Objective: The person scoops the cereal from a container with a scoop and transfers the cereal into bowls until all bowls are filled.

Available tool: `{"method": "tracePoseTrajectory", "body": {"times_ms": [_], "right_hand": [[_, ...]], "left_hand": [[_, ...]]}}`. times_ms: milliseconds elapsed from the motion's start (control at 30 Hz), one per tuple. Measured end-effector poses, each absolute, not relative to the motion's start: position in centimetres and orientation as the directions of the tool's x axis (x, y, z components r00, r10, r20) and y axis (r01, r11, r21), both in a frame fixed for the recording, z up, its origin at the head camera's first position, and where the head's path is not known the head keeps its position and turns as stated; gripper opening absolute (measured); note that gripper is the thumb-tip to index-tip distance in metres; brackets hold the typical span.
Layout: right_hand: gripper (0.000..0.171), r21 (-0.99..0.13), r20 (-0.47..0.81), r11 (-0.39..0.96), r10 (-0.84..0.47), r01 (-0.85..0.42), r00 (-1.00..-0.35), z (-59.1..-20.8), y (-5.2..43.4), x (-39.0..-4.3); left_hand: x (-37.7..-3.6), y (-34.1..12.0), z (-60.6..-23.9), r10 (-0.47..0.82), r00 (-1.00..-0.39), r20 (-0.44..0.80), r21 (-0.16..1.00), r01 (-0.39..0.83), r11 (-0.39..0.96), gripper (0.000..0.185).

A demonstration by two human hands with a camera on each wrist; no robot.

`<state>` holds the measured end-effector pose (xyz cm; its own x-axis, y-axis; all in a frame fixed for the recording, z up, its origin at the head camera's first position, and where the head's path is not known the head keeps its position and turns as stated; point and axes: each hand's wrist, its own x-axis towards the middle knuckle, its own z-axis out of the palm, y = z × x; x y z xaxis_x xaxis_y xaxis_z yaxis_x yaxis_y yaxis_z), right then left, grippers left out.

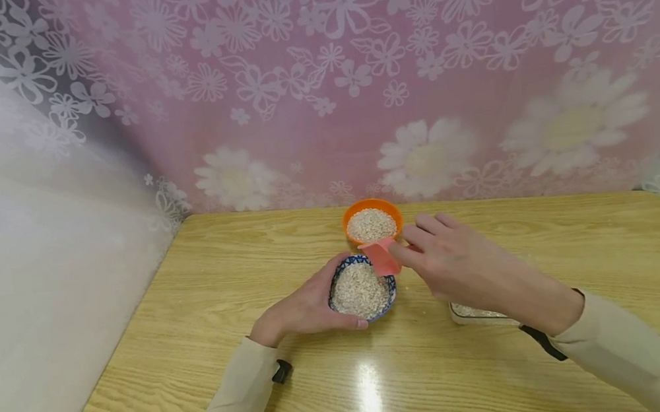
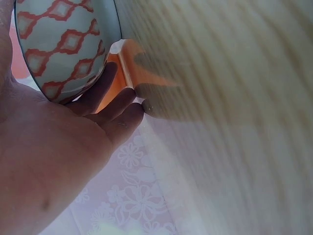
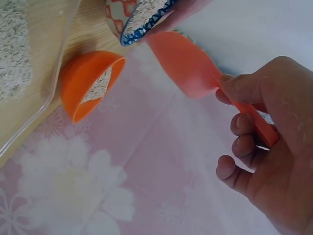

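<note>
A patterned bowl (image 1: 361,290) of oats stands on the table, blue-patterned inside its rim. Red diamonds cover its white outside (image 2: 68,41) in the left wrist view. My left hand (image 1: 309,304) holds the bowl from the left, thumb at the near side and fingers round the far side. My right hand (image 1: 451,257) grips the handle of a pink scoop (image 3: 183,63). In the head view, the scoop is tilted at the bowl's upper right rim; its inside is hidden there. Just behind sits an orange bowl (image 1: 346,221), also holding oats.
A clear container (image 1: 478,319) with oats is partly covered by my right forearm. Behind the wooden table (image 1: 239,254) hangs a pink flowered cloth (image 1: 299,136). A pale cloth (image 1: 38,214) borders the left side.
</note>
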<state>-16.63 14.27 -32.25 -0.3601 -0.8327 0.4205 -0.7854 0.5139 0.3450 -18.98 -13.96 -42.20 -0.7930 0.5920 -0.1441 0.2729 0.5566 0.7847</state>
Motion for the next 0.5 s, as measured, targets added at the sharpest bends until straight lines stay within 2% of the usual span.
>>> {"method": "tracePoseTrajectory", "body": {"times_ms": [133, 200, 267, 367, 500], "right_hand": [[0.038, 0.319, 0.458, 0.498, -0.826, -0.806, -0.329, -32.8, 14.7, -16.8], [0.034, 0.258, 0.485, 0.494, -0.809, -0.830, -0.331, -33.2, 14.9, -17.0], [0.028, 0.159, 0.510, 0.496, -0.781, -0.853, -0.360, -33.7, 15.3, -17.2], [0.025, -0.038, 0.523, 0.515, -0.720, -0.857, -0.456, -34.3, 16.1, -17.3], [0.028, -0.309, 0.445, 0.570, -0.621, -0.762, -0.645, -34.9, 17.9, -17.0]], "left_hand": [[-19.0, -14.0, -42.3, 0.593, -0.791, -0.148, 0.783, 0.272, 0.559, 0.111], [-19.0, -14.1, -42.4, 0.593, -0.791, -0.152, 0.780, 0.273, 0.563, 0.111], [-19.0, -14.1, -42.4, 0.590, -0.793, -0.152, 0.780, 0.271, 0.564, 0.112], [-19.0, -14.1, -42.4, 0.588, -0.795, -0.150, 0.779, 0.271, 0.565, 0.113], [-19.1, -14.1, -42.3, 0.591, -0.793, -0.145, 0.778, 0.278, 0.563, 0.113]]}}
